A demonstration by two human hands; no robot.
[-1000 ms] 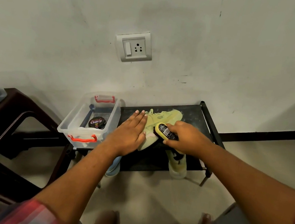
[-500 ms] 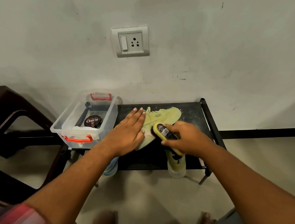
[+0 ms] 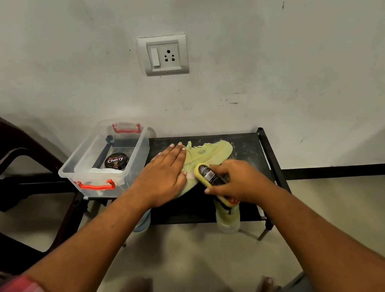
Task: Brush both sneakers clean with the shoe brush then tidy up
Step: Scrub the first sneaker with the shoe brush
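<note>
Head view: one brush (image 3: 209, 174), one sneaker (image 3: 207, 152) atop rack (image 3: 249, 145), another sneaker (image 3: 228, 219) below.

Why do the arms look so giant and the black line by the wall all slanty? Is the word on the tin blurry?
Head view: the wide-angle lens enlarges whatever is near the bottom edge and slants the black skirting strip; head view: "Cherry" on the polish tin reads sharp, the shoe brush label is too soft to read; head view: dim, even light, no strong glare.

The sneaker (image 3: 210, 151) is pale yellow-green; the shoe brush (image 3: 207, 175) yellow, its label black. The clear box (image 3: 81, 156) has red handles.
</note>
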